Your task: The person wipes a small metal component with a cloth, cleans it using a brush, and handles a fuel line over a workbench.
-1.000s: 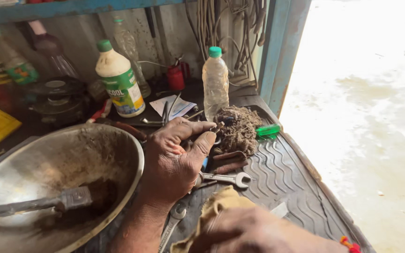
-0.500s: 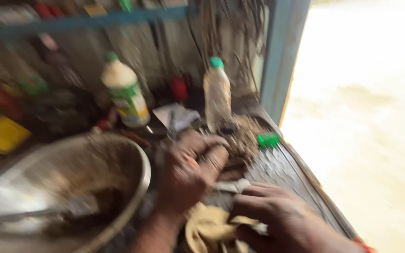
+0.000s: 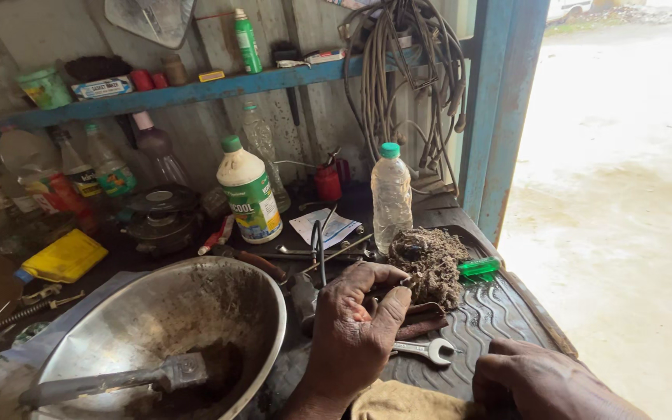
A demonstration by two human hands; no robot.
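Observation:
My left hand (image 3: 351,334) is at the middle of the bench, back up, with thumb and fingers pinched on a small metal part (image 3: 409,281) beside a brown wad of fibre (image 3: 429,260). Just right of that hand a small open-ended spanner (image 3: 429,350) lies on the ribbed black rubber mat (image 3: 491,319). My right hand (image 3: 538,381) rests at the bottom right with its fingers curled down at the edge of a tan cloth (image 3: 406,403); whether it grips the cloth is hidden.
A large dirty steel bowl (image 3: 274,311) with a brush (image 3: 173,372) in it stands on the left. Behind are a clear water bottle (image 3: 391,194), a white bottle with a green label (image 3: 249,190), pliers, a yellow pad (image 3: 64,257), a blue shelf (image 3: 196,92) and hanging cables (image 3: 398,70). The doorway is on the right.
The view has tilted up, so the shelf now shows. My right hand has slid right, off the top of the cloth. My left hand still pinches the small part by the fibre wad.

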